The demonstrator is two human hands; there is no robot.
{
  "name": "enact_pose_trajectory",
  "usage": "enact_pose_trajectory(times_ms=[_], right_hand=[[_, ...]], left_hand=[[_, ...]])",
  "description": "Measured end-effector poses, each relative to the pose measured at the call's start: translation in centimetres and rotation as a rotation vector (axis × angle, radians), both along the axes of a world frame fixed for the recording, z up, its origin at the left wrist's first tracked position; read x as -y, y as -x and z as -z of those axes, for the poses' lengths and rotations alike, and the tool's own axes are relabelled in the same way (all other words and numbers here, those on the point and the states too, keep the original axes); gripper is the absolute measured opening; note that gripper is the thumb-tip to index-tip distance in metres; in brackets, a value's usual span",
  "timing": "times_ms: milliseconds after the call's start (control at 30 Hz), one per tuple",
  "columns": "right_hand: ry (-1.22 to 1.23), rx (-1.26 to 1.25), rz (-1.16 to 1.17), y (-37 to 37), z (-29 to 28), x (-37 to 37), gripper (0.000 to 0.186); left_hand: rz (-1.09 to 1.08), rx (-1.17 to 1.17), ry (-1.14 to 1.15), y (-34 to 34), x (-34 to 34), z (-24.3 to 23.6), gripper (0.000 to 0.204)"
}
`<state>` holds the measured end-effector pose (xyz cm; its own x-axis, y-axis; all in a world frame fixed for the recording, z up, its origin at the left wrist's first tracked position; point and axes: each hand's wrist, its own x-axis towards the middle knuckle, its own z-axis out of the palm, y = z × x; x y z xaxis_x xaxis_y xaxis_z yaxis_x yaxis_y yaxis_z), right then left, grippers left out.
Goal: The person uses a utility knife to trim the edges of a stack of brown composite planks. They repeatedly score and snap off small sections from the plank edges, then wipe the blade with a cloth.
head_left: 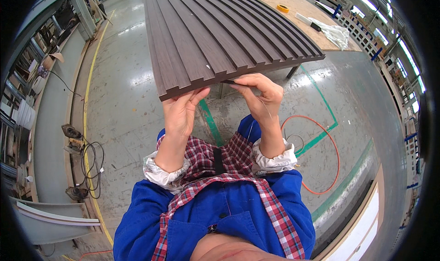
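- The ribbed panel (215, 38) is before me, raised above the floor (121, 100).
- My left grip (179, 112) touches its near edge; fingers partly hidden, I cannot tell how closed.
- My right grip (260, 96) pinches a dark strip (228, 82) by that edge.
- Beyond, right: table (300, 5), yellow tape (283, 10).

The ribbed panel (215, 34) is cut off above.

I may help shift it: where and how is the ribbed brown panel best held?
The ribbed brown panel is probably best held toward both ends of its stepped near edge, coming from the wearer's side and from below: that wide edge juts out over the floor.
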<state>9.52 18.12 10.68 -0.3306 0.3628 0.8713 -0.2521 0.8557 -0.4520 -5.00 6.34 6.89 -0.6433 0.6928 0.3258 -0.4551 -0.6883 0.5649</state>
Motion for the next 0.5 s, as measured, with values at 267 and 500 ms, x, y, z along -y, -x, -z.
enact_pose_trajectory(times_ms=[267, 500], right_hand=[[-0.034, 0.042, 0.019, 0.4, -0.2, 1.0, 0.015], [-0.010, 0.009, 0.010, 0.0, 0.0, 0.2, 0.016]], left_hand=[[-0.009, -0.020, -0.040, 1.2, 0.1, 1.0, 0.024], [0.045, -0.027, 0.015, 0.4, 0.1, 0.4, 0.025]])
